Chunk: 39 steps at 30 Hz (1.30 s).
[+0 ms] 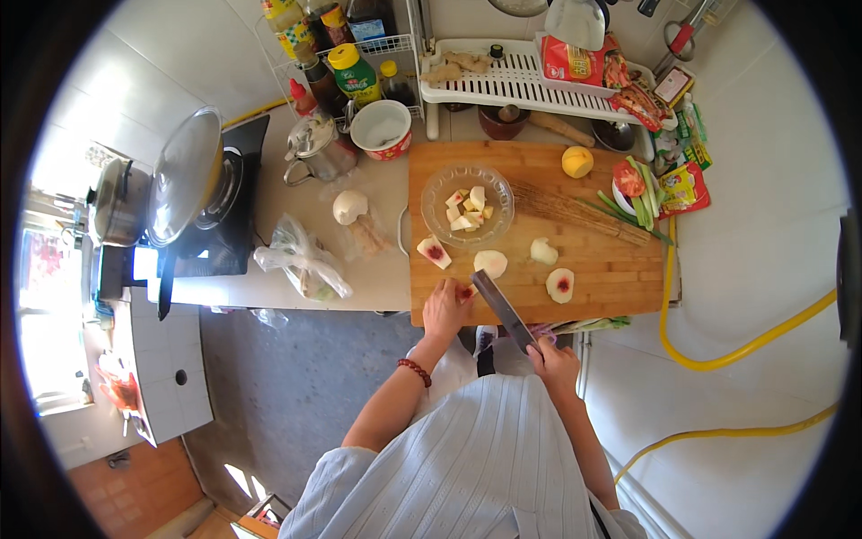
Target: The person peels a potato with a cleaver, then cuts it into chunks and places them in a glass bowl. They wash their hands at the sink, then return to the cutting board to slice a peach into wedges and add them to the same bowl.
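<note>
we stand at the wide wooden cutting board point(593, 260) with our left hand point(446, 308) pressed down on a small pale fruit piece with a red centre point(466, 291) at the board's near edge, fingers closed over it. our right hand point(555, 362) is wrapped tight around the handle of a dark broad-bladed knife point(501, 308), whose blade angles up toward that piece and sits just beside our left fingertips.

to do this cut well, we judge that the holding fingers should curl back from the blade, the piece should rest on its flattest face, and the blade should come down straight rather than slide sideways.

more pale cut pieces point(562, 284) lie scattered across the board, and a clear glass bowl point(440, 191) further back holds smaller chunks. a round yellow fruit point(576, 162) sits at the far edge.
</note>
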Motion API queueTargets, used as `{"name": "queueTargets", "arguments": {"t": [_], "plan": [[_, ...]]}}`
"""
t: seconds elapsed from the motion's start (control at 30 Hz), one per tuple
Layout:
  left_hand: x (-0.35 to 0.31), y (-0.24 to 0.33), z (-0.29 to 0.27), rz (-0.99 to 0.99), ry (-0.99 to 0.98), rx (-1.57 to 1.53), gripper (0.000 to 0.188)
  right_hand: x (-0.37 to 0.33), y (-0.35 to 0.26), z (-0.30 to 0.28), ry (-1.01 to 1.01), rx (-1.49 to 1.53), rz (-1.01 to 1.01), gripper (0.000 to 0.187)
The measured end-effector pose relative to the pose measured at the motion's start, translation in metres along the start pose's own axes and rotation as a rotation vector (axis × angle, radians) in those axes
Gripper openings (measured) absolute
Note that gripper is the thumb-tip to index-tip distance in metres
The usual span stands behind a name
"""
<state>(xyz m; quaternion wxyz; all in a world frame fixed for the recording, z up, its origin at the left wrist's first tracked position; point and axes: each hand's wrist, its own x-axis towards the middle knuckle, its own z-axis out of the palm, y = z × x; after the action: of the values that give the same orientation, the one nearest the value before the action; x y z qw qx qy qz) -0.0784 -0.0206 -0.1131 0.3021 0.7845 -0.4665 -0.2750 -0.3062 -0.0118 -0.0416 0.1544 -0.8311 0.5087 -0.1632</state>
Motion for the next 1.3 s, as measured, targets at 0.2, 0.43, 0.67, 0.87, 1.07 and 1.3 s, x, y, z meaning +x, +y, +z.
{"name": "queueTargets", "arguments": {"t": [0.2,0.43,0.67,0.87,1.07,1.3], "plan": [[-0.004,-0.004,0.001,0.043,0.034,-0.038,0.016,-0.005,0.006,0.009,-0.008,-0.057,-0.045,0.023],[-0.004,-0.001,0.000,0.048,0.058,-0.078,0.013,-0.003,0.003,0.006,-0.165,-0.146,0.002,0.022],[-0.003,0.001,0.001,0.052,0.079,-0.085,0.014,0.002,0.001,0.016,-0.274,-0.217,0.022,0.021],[-0.005,-0.009,-0.012,0.004,-0.024,-0.519,0.017,-0.012,0.016,0.033,-0.131,-0.164,-0.003,0.021],[-0.018,0.030,-0.068,-0.351,-0.312,-1.554,0.025,-0.013,0.017,0.030,-0.025,-0.055,-0.019,0.023],[-0.031,0.034,-0.084,-0.294,-0.478,-2.038,0.026,0.002,-0.001,0.006,-0.055,0.044,-0.050,0.019]]}}
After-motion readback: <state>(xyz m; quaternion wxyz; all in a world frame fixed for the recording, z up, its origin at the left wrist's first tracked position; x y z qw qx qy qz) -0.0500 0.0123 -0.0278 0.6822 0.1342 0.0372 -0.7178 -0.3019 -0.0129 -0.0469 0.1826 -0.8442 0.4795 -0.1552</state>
